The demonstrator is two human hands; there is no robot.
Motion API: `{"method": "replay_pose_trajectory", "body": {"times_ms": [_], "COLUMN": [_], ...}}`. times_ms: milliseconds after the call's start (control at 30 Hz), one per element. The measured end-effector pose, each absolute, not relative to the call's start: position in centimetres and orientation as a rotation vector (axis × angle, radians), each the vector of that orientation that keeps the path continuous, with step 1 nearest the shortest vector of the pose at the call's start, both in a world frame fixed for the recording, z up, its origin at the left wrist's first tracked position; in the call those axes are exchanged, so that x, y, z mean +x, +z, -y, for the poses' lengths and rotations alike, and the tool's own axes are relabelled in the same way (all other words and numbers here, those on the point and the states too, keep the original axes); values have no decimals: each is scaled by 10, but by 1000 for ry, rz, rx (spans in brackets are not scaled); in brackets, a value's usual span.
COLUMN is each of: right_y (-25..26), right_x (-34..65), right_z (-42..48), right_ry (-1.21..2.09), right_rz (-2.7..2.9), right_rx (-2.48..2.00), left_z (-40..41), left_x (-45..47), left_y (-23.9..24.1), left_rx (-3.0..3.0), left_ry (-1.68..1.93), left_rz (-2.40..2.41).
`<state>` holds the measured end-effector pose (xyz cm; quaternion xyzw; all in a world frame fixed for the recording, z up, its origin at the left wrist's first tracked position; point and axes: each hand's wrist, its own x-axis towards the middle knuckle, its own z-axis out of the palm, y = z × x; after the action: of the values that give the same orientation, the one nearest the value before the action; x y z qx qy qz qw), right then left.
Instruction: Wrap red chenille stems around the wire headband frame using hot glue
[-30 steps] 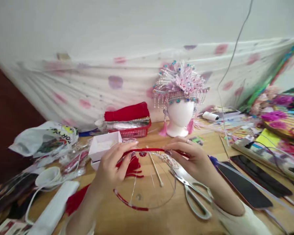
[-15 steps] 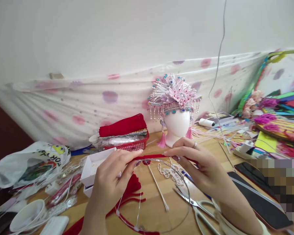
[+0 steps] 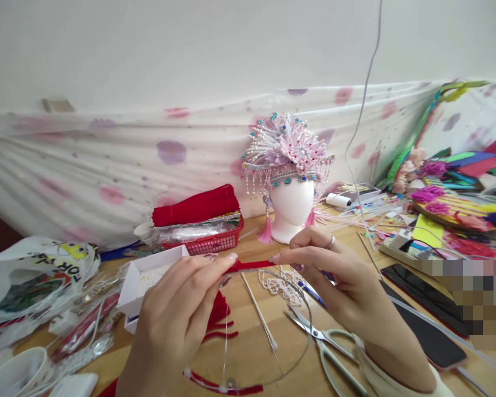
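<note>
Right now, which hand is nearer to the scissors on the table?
The right hand. It is held just above and behind the scissors, its wrist beside their handles. The left hand is further away, across the wire hoop, pinching the red strip.

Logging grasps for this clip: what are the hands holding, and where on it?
Both hands, left hand and right hand, pinch the red-wrapped top stretch of a wire hoop between fingertips.

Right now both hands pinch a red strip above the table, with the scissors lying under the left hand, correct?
Not quite. The head view shows the scissors lying under the right hand, not the left hand. The rest holds: both hands pinch the red strip above the table.
</note>
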<state>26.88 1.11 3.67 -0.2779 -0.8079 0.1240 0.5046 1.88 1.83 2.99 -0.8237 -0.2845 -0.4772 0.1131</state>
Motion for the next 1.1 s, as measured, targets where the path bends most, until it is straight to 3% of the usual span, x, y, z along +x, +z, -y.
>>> {"method": "replay_pose_trajectory", "body": {"times_ms": [1100], "right_y": [42], "right_x": [274], "right_z": [-14], "right_ry": [295], "right_rz": [2021], "right_rx": [-657], "left_z": [-19], "left_x": [18], "left_y": [32], "left_rx": [-2674], "left_ry": [-1380], "left_rz": [864]}}
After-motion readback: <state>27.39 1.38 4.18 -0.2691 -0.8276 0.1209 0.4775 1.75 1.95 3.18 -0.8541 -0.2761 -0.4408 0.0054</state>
